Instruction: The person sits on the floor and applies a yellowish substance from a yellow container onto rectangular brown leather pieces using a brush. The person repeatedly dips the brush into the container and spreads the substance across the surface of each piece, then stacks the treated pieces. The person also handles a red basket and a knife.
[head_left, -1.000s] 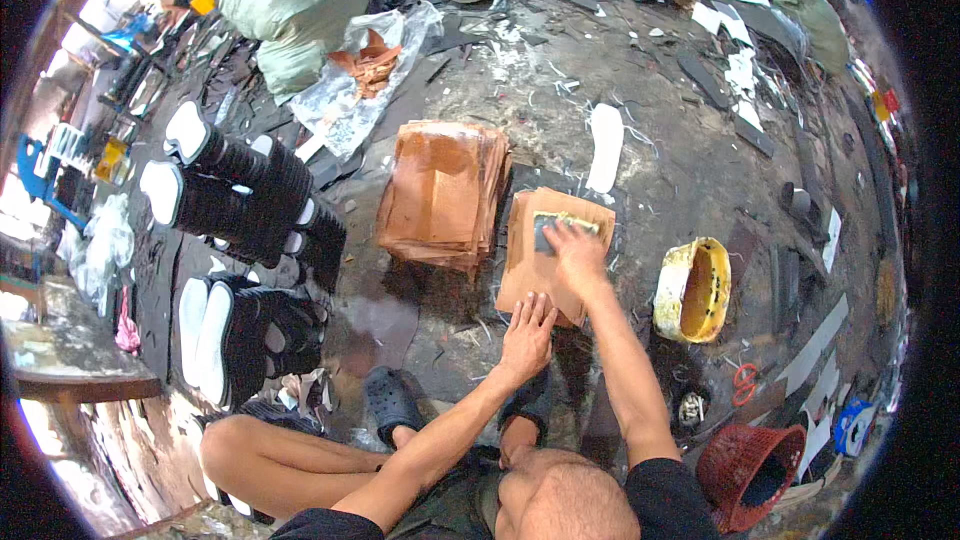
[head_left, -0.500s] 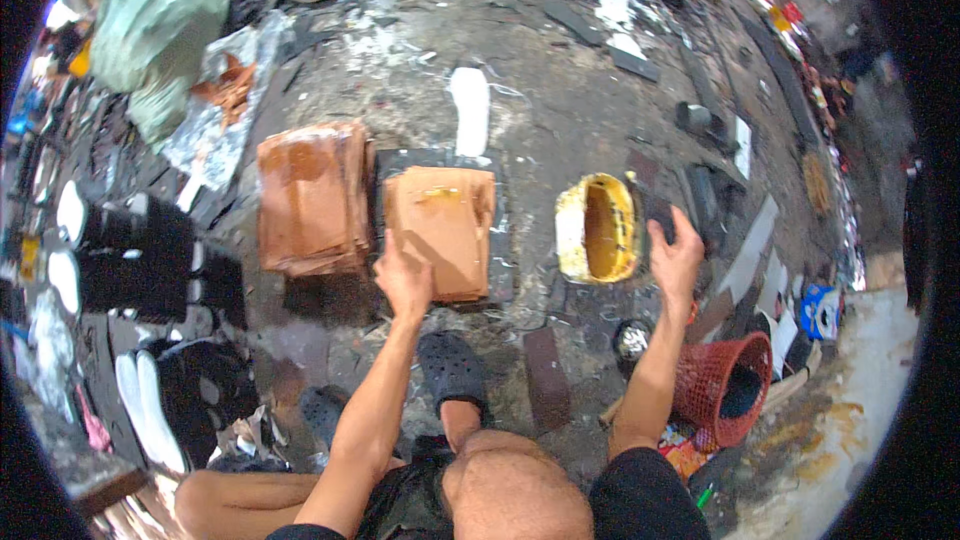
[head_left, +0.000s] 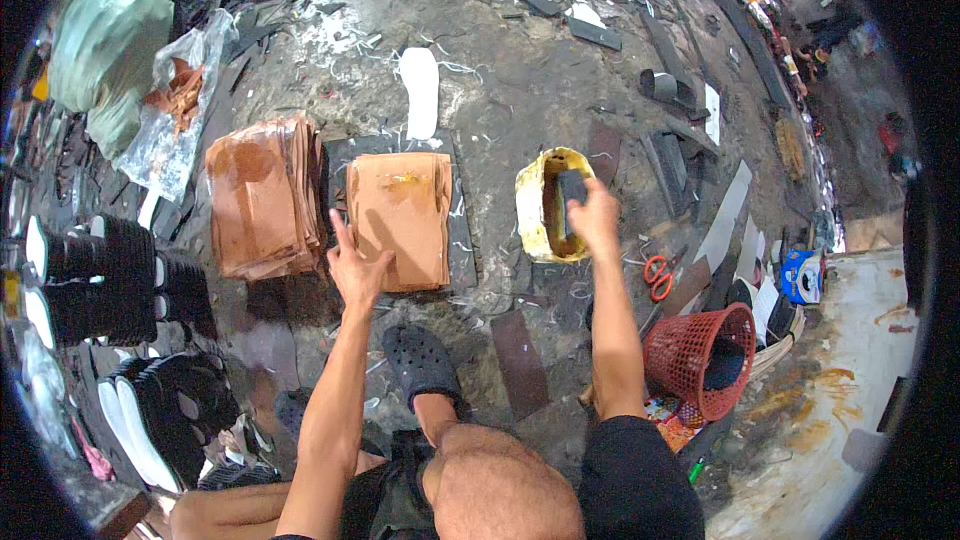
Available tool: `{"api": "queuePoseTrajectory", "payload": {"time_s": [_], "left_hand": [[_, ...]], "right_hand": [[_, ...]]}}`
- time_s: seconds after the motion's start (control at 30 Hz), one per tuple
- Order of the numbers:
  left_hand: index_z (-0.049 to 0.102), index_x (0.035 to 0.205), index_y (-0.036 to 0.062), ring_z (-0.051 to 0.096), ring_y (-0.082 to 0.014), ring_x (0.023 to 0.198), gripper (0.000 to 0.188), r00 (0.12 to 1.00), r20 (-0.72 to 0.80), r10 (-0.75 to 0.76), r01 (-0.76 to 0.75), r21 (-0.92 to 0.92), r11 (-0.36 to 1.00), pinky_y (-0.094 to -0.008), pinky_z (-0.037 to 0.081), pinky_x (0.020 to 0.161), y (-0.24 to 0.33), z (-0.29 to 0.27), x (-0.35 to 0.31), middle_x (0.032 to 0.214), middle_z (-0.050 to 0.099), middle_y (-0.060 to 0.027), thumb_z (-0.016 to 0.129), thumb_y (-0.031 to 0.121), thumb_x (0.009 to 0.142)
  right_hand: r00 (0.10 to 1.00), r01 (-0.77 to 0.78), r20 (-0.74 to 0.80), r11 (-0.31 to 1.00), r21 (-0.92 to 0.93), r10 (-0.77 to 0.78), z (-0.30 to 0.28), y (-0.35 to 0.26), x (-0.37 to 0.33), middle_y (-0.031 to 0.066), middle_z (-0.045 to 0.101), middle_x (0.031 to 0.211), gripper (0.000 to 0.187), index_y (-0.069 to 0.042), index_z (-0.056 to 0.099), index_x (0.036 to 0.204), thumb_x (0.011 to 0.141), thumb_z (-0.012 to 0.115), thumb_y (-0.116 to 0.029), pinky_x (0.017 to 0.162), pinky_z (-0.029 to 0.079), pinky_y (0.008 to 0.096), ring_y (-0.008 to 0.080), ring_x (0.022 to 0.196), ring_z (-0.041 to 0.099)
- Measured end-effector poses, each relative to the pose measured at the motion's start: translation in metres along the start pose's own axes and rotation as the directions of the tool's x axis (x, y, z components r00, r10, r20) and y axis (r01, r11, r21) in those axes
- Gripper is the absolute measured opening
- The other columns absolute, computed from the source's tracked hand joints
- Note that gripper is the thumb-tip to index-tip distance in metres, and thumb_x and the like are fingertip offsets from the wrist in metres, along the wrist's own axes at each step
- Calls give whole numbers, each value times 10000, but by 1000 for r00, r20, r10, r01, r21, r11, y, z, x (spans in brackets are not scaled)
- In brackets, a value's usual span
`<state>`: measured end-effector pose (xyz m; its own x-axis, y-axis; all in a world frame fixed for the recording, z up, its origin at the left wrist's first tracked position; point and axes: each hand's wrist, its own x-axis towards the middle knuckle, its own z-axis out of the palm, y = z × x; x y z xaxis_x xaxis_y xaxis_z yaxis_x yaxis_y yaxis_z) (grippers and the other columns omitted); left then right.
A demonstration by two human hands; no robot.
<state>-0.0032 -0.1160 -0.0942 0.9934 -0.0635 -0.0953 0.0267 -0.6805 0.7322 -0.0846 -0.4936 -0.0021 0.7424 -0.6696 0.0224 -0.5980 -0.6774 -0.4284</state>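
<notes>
My right hand (head_left: 598, 220) grips a dark flat rectangular piece (head_left: 572, 188) and dips it into an oblong yellow-and-white tub (head_left: 533, 212) with yellowish residue caked on its rim. My left hand (head_left: 357, 265), fingers spread, rests at the lower left edge of a neat pile of tan sheets (head_left: 400, 230). A wet yellowish smear marks the top sheet near its far edge. Beneath that pile lies a dark board (head_left: 463, 240). Left of it stands a second, thicker stack of tan sheets (head_left: 262, 230), its top stained darker brown.
A white insole shape (head_left: 420, 95) lies beyond the pile. To the right are orange-handled scissors (head_left: 657, 278), a red mesh basket (head_left: 680, 365) and grey offcuts. Black-and-white footwear pieces (head_left: 95, 270) stack at the left; a green sack (head_left: 110, 30) stands far left.
My right hand has moved from the right of the tub to over its opening, with the dark piece now inside. My left hand's fingers have spread at the pile's edge. The view has shifted slightly.
</notes>
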Motion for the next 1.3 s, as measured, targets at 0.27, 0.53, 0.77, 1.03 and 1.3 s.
{"api": "queuePoseTrajectory", "payload": {"time_s": [0.27, 0.53, 0.77, 1.03, 1.3], "left_hand": [[117, 1581, 162, 445, -399, 1187, 1164, 997, -35, -75, 73, -48, 996, -500, 360, 1050, -7, 8, 2, 1342, 577, -172, 828, 182, 660], [181, 1582, 201, 545, -321, 1023, 1070, 996, -48, 77, -85, -178, 980, -429, 424, 976, -37, 8, 12, 1237, 654, -132, 741, 86, 678], [537, 1306, 43, 470, -370, 1322, 569, 851, 111, 513, -523, 115, 844, -457, 380, 1104, -16, -1, -56, 1354, 549, -208, 558, -79, 750], [547, 1310, -14, 451, -307, 1367, 494, 692, 326, 644, -717, 212, 664, -417, 330, 1173, -22, 29, -62, 1432, 511, -155, 554, 67, 823], [544, 1307, -13, 468, -293, 1356, 462, 754, 352, 555, -638, 192, 745, -404, 373, 1145, -29, 5, -64, 1429, 517, -151, 525, 101, 860]], "right_hand": [[937, 208, 302, 974, -88, -173, -126, 55, -19, 167, 658, 1236, 568, -39, 576, 1298, 782, 747, -203, 990, 469, 425, 323, 1167, 611], [968, 192, -39, 835, -515, -247, -138, 46, -8, 152, 707, 923, 399, -202, 641, 1198, 823, 607, -66, 727, 524, 511, 394, 848, 676], [866, 500, -34, 864, 64, -499, -108, -128, 9, 220, 682, 1118, 376, -15, 620, 1195, 848, 693, -138, 906, 512, 413, 388, 1062, 656], [824, 562, -198, 812, 156, -531, 149, -164, -39, 272, 662, 1076, 437, -74, 554, 1298, 869, 594, -146, 856, 518, 492, 428, 989, 655], [984, 170, 49, 985, 39, -172, 157, -197, -66, 244, 701, 923, 469, -102, 487, 1352, 899, 586, -176, 759, 511, 558, 467, 847, 665]]}}
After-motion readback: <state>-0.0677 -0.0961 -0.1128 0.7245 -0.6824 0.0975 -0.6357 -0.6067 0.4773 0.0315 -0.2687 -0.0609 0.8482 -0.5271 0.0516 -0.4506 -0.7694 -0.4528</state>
